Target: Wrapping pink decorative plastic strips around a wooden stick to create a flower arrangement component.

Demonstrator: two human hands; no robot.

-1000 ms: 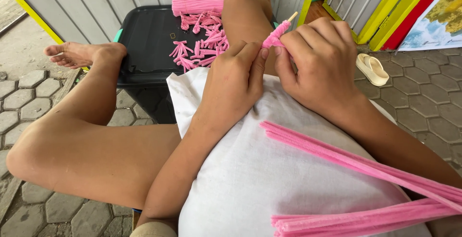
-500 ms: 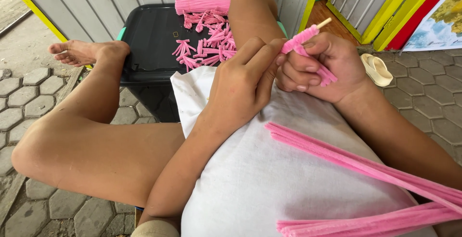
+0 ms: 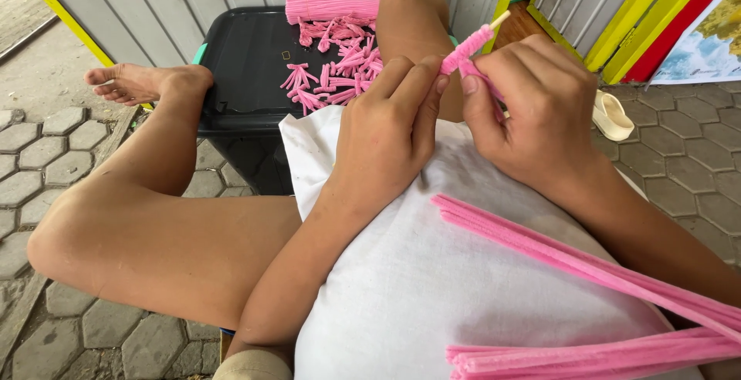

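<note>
Since half a second ago the two hands have drawn closer together and the little pink piece has tipped up more steeply, its pale stick end now pointing to the far right. The left hand (image 3: 390, 129) pinches the pink fuzzy wire wrap (image 3: 465, 49) between thumb and fingertips, and the right hand (image 3: 532, 110) is closed around its lower part with a loose tail of pink wire (image 3: 485, 79) running under the thumb; both are clamped on the same small piece, held up over the white cloth (image 3: 432, 272) on the person's lap. Far beyond them a black tub lid (image 3: 247, 63) carries a heap of finished pink pieces (image 3: 340, 67) and, at its far edge, a bundle of uncut pink stems (image 3: 332, 1). Near right, long pink stems (image 3: 587, 264) lie across the cloth. The risk I see is in the grip: the piece is tiny and held only by fingertips, so a slackening of either pinch would probably let the winding spring loose or drop it into the lap. The stick looks thin, and twisting hard against it might snap or bend it. The long stems sit on a sloping lap close to the right forearm; a nudge from that arm could slide them off onto the paving stones (image 3: 46, 156). The raised knee (image 3: 409, 9) beside the lid could also scatter the heap if it shifts.
</note>
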